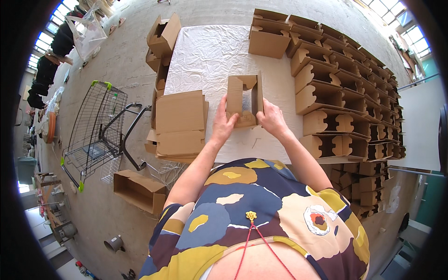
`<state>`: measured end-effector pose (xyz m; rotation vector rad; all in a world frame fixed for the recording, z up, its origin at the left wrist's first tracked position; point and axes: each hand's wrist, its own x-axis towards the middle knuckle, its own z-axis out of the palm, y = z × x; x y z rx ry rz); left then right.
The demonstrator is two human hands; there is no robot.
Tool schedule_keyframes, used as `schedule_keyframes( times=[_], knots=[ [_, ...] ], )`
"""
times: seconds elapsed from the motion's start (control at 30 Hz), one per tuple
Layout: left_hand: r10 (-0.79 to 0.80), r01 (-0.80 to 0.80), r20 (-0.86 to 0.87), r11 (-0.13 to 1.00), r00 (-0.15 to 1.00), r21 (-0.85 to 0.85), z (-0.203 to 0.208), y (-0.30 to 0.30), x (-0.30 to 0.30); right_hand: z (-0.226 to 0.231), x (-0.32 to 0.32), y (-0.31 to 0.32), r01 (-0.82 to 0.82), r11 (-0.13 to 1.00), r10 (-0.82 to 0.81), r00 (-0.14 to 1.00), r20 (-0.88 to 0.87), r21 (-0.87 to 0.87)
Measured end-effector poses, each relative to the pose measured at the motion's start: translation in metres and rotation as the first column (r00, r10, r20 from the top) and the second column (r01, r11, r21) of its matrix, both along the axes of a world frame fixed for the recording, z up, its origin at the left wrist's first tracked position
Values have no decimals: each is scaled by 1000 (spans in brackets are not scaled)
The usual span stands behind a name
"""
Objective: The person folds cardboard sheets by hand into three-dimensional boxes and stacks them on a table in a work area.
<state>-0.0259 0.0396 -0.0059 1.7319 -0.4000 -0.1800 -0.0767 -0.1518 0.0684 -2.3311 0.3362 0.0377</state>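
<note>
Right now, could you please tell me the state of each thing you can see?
Held cardboard box: set up, open
Left hand: gripping the box's left side
Right hand: gripping its right side
Cardboard stack: flattened, piled
Rows of cardboard boxes: set up, open
Cardboard box on floor: open
White cloth: spread, wrinkled
Wire shopping cart: standing, unheld

Carton [235, 95] between left hand [224, 122] and right hand [272, 117] over the table [205, 53], cardboard stack [180, 114] left of the carton, rows of boxes [338, 97] to its right, cart [99, 133] on floor [126, 60] beyond.
</note>
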Motion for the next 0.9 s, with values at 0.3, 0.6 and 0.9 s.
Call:
schedule_keyframes(
  times=[0.3, 0.6, 0.9],
  knots=[
    [-245, 130, 203, 881, 948, 454, 36, 13, 40, -2, -20, 17, 175, 844, 40, 923, -384, 508],
    [17, -54, 88, 897, 996, 438, 20, 11, 40, -21, -4, -57, 226, 946, -272, 944, 189, 231],
    [213, -200, -99, 972, 972, 126, -9, -5, 33, -46, 15, -67, 16, 956, -71, 982, 175, 293]
  ],
)
